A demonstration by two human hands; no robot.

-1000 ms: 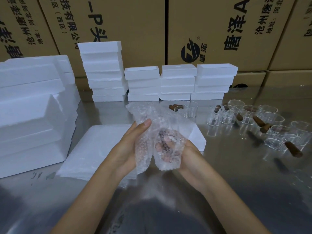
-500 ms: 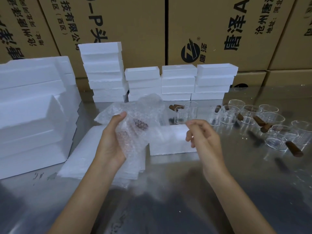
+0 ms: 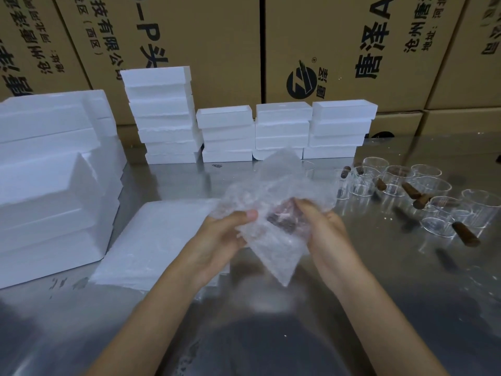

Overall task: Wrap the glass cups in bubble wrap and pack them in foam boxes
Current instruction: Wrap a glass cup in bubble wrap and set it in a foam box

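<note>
Both hands, left [image 3: 219,240] and right [image 3: 325,234], grip crumpled bubble wrap [image 3: 273,213]; a dark, blurred shape inside cannot be identified.

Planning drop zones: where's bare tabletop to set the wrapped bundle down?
Free: steel table nearest the person, right of the flat foam sheets; also the strip before the foam box stacks. Crowded: glass cups far right.

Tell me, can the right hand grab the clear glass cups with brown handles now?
Probably not yet. The right hand grips the bubble wrap bundle; the clear glass cups with brown handles sit unblocked beside it.
</note>
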